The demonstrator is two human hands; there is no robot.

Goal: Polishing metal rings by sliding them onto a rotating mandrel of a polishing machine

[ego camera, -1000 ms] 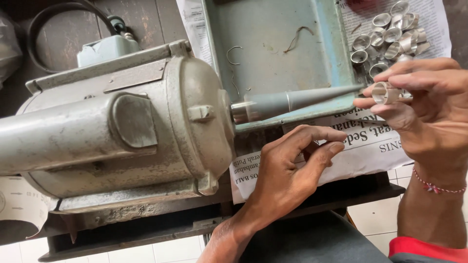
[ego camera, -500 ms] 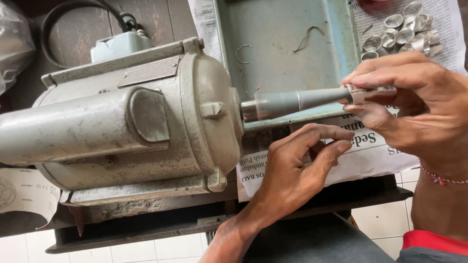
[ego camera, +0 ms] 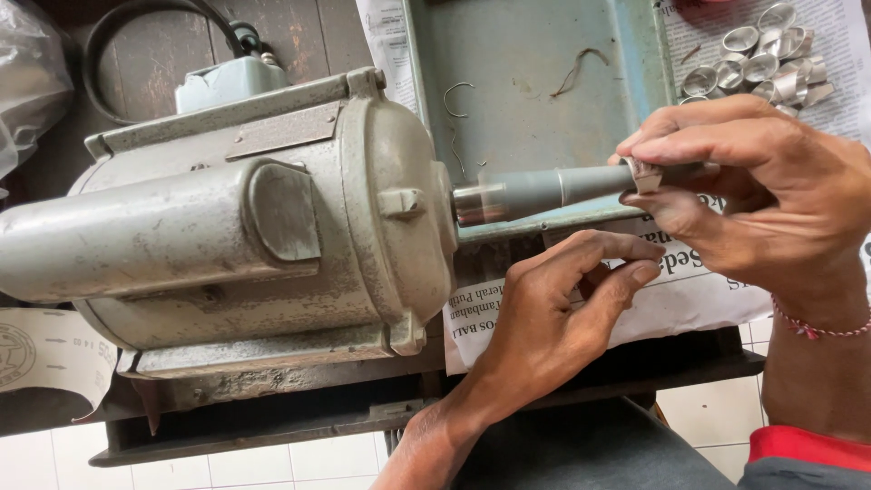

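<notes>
Fingers, R hand (ego camera: 771, 204): pinching small metal ring (ego camera: 646, 172), now slid onto tapered spindle (ego camera: 562, 188) tip; a sec ago it was off, held just beside.
L hand (ego camera: 553, 313): empty, fingers half curled, resting on newspaper (ego camera: 689, 299) below spindle.
Motor (ego camera: 245, 227): no visible change.
Spare rings (ego camera: 762, 63): heap top right, apart.

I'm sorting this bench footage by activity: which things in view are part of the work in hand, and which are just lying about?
In use:
right hand
ring, pressed onto the spindle
motor
left hand, resting on the newspaper

Lying about:
pile of rings
wire scraps in the green tray
black cable
plastic bag
</notes>
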